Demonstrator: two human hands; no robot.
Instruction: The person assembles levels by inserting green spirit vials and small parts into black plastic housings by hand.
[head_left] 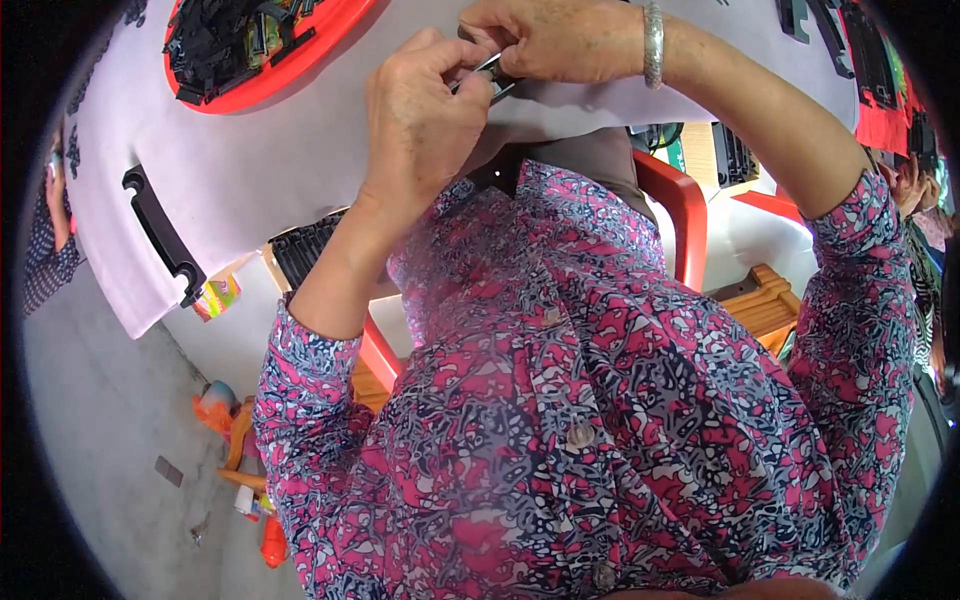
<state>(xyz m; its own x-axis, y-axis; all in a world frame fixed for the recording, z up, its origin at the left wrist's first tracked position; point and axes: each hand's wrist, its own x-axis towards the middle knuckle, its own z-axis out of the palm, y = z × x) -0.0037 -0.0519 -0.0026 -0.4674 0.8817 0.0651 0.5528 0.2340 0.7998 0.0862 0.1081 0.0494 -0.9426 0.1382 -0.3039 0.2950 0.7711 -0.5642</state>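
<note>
My left hand (425, 105) and my right hand (555, 38) meet over the near edge of a white table (260, 150). Both pinch one small black part with a metal strip (490, 75), held between the fingertips of the two hands. My right wrist carries a silver bracelet (653, 42). Most of the small part is hidden by my fingers.
A red tray (255, 45) heaped with black plastic parts sits at the table's far left. A long black handle-shaped part (160, 232) lies near the left table edge. More black parts on red trays (880, 80) lie at the right. A red chair (680, 215) is beneath me; other people sit at both sides.
</note>
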